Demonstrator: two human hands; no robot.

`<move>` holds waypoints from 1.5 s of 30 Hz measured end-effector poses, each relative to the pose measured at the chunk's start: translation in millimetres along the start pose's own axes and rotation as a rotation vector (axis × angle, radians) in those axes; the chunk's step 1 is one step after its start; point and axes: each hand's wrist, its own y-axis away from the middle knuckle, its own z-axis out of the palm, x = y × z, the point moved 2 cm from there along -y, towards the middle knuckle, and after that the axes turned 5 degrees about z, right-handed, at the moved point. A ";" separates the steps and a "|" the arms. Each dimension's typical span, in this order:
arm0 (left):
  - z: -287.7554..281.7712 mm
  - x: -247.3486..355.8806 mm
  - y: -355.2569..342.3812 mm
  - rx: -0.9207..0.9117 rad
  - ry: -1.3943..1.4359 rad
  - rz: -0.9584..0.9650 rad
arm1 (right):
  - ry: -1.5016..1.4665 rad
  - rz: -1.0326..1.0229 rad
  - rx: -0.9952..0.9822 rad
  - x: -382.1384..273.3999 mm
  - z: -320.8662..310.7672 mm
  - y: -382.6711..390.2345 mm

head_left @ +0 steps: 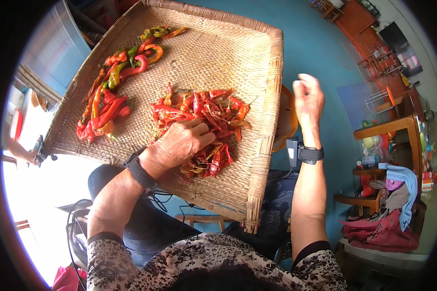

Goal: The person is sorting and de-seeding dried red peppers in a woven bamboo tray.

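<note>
A pile of shrivelled red chili peppers (218, 114) lies in the right part of a shallow woven tray (189, 58). My left hand (187, 140) rests on that pile, its fingers curled down into the peppers; the fingertips are hidden. Along the tray's left side runs a second group of plumper red, orange and green chili peppers (109, 109). Beyond the right rim, my right hand (309, 102) is raised, its thumb and fingers loosely bent and apart, with nothing visible in them. Just beside it, a yellow-orange container (287, 116) is partly hidden by the tray.
The tray sits over my knees, above a wooden stool (209, 220). At right stands a wooden chair (364, 199) heaped with clothes (383, 233). Wooden furniture lines the far right wall. Dark cables (160, 196) hang below the tray. Another person's arm (19, 150) shows at the left edge.
</note>
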 end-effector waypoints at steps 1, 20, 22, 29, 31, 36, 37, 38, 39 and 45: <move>0.9 0.3 1.4 -0.005 -0.003 -0.014 | -0.060 -0.045 -0.128 -9.9 13.1 4.3; 1.6 -1.3 9.4 0.068 0.000 0.011 | 0.207 -0.320 -1.011 2.1 77.7 36.3; 0.0 -2.1 12.8 0.054 0.003 0.001 | 0.072 -0.101 -1.131 -15.3 76.2 27.1; -0.2 -0.9 7.1 0.116 -0.084 0.045 | -0.244 0.109 -0.683 -28.3 28.0 19.6; 1.1 -0.8 5.9 0.114 -0.078 0.050 | -0.261 0.160 -0.516 -28.7 12.2 16.7; -0.4 -1.7 0.4 0.037 0.016 -0.005 | -0.301 0.227 -0.073 11.3 -25.8 2.0; 1.3 -2.8 2.2 0.048 0.001 0.009 | -0.281 0.221 -0.032 14.8 -29.1 0.4; 0.5 -2.8 3.6 0.049 0.000 0.010 | -0.281 0.219 -0.031 17.3 -30.6 -0.7; -0.7 -2.9 5.2 0.048 0.006 0.005 | -0.198 0.231 0.005 19.0 -32.0 -1.7; 0.6 -4.3 0.2 0.070 -0.005 0.024 | 0.621 0.012 -0.019 35.8 -32.2 0.7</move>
